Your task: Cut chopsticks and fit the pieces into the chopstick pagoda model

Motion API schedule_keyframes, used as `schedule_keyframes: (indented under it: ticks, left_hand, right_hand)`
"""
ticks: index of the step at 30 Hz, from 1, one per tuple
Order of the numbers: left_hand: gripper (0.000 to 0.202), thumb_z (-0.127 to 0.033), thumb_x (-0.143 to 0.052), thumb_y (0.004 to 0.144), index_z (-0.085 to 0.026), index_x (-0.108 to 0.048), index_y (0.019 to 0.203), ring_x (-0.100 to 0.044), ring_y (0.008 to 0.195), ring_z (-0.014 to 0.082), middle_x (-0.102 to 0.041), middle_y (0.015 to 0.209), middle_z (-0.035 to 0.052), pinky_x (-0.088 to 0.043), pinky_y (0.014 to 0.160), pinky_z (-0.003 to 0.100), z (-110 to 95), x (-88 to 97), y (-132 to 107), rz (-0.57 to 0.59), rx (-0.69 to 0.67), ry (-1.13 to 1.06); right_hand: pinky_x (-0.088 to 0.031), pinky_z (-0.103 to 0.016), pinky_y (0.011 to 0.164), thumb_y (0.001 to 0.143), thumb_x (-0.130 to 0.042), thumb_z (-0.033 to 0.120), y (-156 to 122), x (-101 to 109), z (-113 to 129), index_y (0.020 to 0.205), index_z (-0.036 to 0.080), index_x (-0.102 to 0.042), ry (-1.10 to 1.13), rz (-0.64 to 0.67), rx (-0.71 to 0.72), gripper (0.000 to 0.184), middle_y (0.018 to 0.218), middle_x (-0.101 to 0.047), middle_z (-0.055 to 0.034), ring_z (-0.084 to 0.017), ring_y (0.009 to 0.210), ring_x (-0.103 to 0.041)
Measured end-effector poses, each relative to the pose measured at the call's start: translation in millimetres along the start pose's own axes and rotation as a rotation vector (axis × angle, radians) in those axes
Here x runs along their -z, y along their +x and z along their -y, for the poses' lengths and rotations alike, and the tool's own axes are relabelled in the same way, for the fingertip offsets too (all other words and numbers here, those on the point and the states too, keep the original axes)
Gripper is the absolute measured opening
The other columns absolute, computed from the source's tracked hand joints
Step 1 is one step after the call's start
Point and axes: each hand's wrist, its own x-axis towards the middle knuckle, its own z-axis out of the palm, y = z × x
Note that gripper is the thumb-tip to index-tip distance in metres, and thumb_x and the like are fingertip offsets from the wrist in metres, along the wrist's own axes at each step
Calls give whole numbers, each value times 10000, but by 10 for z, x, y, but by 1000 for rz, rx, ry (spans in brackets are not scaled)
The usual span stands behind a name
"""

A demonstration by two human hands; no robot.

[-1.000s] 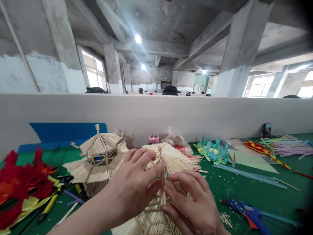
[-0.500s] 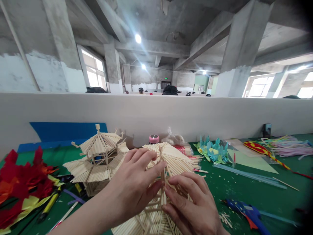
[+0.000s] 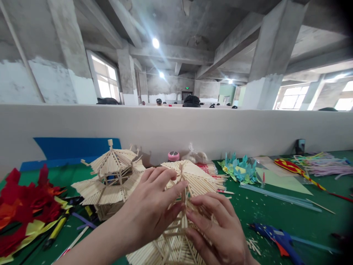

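A pavilion model built from thin wooden sticks [image 3: 200, 180] stands in front of me, its pale slatted roof panels spreading out around an open frame. My left hand [image 3: 154, 206] is closed on an upright stick post in the middle of the frame, thumb and fingers pinching it. From the other side, my right hand [image 3: 217, 228] pinches the same post a little lower, its fingertips close to the left thumb. Whether a separate small stick lies between the fingertips cannot be made out. Much of the model is hidden behind both hands.
A second stick pavilion [image 3: 110, 176] stands at the left beside red paper flowers [image 3: 30, 206]. On the right lie a blue glue gun [image 3: 275, 239], translucent glue sticks [image 3: 281, 197] and a blue paper flower piece [image 3: 239, 169]. A white partition [image 3: 176, 129] rises behind.
My right hand's fingers have shifted very slightly against the post. The left hand and the model stay in place.
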Motion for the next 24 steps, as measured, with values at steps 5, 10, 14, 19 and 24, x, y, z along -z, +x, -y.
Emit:
schedule_keyframes:
  ticks: [5, 10, 14, 19, 24]
  left_hand:
    - [346, -91, -422, 830, -198, -423, 1159, -420, 927, 228, -500, 1004, 78, -373, 808, 447, 10, 19, -23, 8, 11, -146]
    - [395, 2, -391, 807, -184, -421, 1155, -416, 892, 209, -502, 960, 66, -394, 767, 410, 35, 17, -43, -140, -5, -136]
    - [412, 19, -401, 780, -221, -471, 1107, -411, 910, 231, -502, 964, 65, -387, 767, 442, 30, -24, -53, -99, -14, -3]
    - [358, -18, -406, 790, -231, -514, 1056, -416, 935, 251, -505, 981, 78, -393, 766, 451, 16, -56, -27, -57, -9, 81]
    - [313, -43, -398, 810, -199, -536, 1043, -425, 922, 253, -524, 958, 88, -393, 762, 443, 1, -38, 9, -68, -12, 72]
  right_hand:
    - [-459, -378, 729, 744, -496, 108, -30, -12, -11, 939, 173, -628, 73, -70, -85, 244, 1027, -503, -86, -222, 936, -477]
    - [-431, -402, 804, 728, -557, 75, 84, 74, 27, 900, 196, -635, -5, 62, -119, 225, 1102, -460, -76, -230, 998, -454]
    - [-408, -420, 831, 744, -548, 93, 136, 83, 64, 860, 196, -637, -48, 100, -147, 178, 1152, -443, -78, -246, 1043, -429]
    - [-369, -477, 864, 762, -533, 139, 197, 69, 136, 778, 176, -642, -111, 167, -184, 117, 1166, -467, -110, -282, 1076, -423]
    - [-402, -477, 823, 742, -529, 126, 265, 48, 189, 640, 167, -618, -123, 139, -211, 142, 1086, -528, -116, -278, 1024, -460]
